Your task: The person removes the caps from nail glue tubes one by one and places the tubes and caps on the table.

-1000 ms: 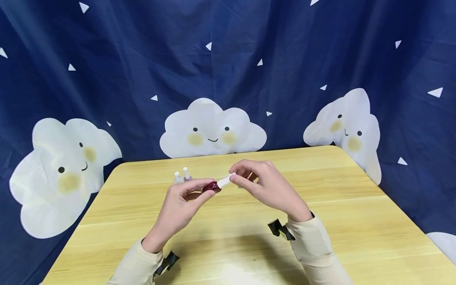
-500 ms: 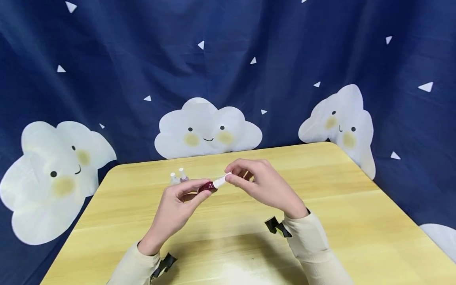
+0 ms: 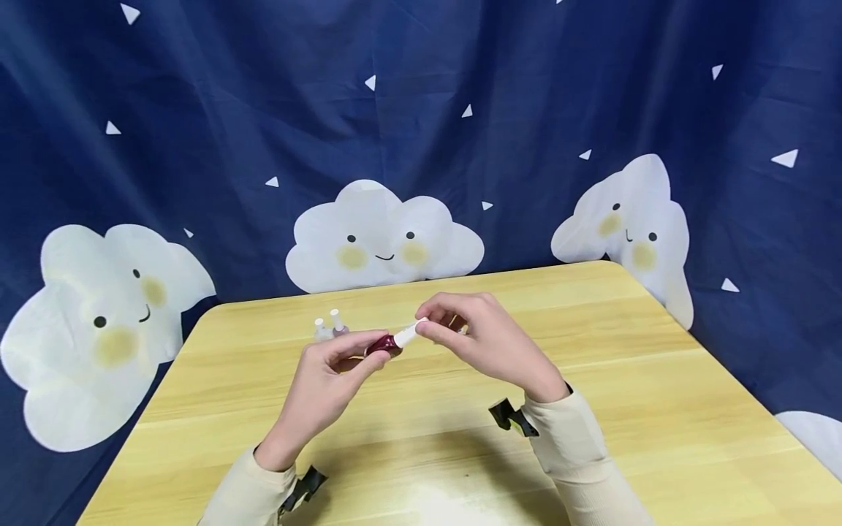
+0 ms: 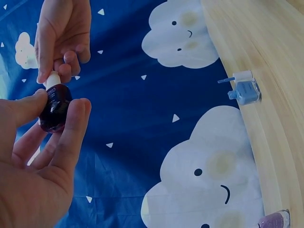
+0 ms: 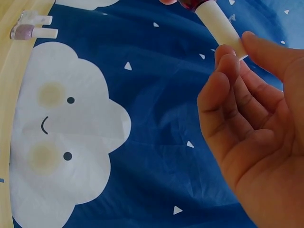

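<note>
A dark red nail polish bottle is held up over the table, tilted with its white cap towards the right. My left hand grips the glass body between thumb and fingers. At the other end, my right hand pinches the tip of the cap with thumb and fingertips, as the right wrist view also shows. The cap sits against the bottle's neck; whether it is loosened, I cannot tell.
Two capped bottles, one clear and one pale purple, stand on the wooden table beyond my left hand. In the left wrist view, an uncapped blue bottle has a white cap with brush beside it.
The head view has shifted slightly, so everything appears a little further left. Both hands keep their hold on the dark red nail polish bottle and its cap, with little visible movement.
</note>
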{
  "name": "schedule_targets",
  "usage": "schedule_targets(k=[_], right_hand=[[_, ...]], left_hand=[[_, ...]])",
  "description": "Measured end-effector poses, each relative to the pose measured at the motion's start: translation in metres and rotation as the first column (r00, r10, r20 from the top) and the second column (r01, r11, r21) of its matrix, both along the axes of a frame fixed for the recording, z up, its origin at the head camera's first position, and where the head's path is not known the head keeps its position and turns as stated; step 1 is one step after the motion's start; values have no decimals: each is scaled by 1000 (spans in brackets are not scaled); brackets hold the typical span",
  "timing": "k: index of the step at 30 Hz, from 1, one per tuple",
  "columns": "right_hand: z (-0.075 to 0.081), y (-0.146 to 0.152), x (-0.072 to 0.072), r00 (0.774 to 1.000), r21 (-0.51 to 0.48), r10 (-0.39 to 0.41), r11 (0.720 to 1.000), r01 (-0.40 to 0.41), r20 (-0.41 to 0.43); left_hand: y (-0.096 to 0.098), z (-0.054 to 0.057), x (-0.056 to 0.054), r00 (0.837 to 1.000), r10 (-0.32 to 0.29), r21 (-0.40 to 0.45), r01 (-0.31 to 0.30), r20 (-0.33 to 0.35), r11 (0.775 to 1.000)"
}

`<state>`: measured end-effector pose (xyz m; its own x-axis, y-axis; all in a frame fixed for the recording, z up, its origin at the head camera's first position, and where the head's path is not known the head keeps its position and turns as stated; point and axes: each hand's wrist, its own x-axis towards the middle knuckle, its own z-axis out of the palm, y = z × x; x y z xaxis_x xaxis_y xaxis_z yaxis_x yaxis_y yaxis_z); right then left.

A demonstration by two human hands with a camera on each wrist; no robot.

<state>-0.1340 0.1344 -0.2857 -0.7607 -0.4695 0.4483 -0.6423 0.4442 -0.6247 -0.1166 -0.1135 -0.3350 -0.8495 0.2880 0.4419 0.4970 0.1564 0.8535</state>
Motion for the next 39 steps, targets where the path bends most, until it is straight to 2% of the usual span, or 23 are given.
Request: schedule_targets(k=[11, 21, 39], right_hand=[[-1, -1, 0, 999, 20, -21, 1000, 22, -28], [-1, -2, 1, 999, 19, -32, 999, 32, -23], [2, -2, 4, 1000, 21, -25, 999, 25, -17]], left_hand=[[1, 0, 2, 1000, 0, -26, 0, -2, 1000], [1, 0, 2, 1000, -12, -16, 11, -7, 1000], [0, 2, 3, 999, -15, -31, 16, 48, 999]])
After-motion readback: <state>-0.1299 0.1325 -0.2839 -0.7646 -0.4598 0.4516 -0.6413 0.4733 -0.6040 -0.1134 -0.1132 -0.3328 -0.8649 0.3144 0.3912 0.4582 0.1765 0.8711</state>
